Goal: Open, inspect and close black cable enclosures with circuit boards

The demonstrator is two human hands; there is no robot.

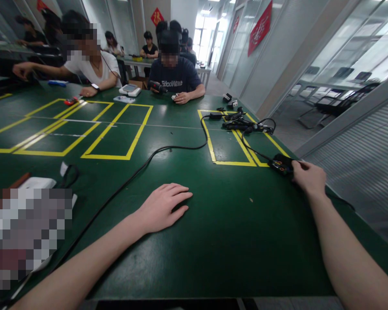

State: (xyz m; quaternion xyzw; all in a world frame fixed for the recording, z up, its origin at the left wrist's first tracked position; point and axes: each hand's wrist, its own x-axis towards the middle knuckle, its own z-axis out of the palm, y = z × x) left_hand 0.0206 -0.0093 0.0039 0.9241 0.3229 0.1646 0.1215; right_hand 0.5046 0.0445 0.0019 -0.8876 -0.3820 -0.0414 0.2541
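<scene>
The right hand pinches a small black box with orange markings by its end, near the right edge of the green table, beside the yellow tape outlines. The left hand lies palm down, fingers loosely spread, on the tabletop. Beyond, a thin black cord leads from the box toward jumbled black hardware.

Looks forward and down from the wearer's head, at the near edge of the tabletop. Takes in left hand and right hand up close, reaching past person seated opposite to distant bright window.
</scene>
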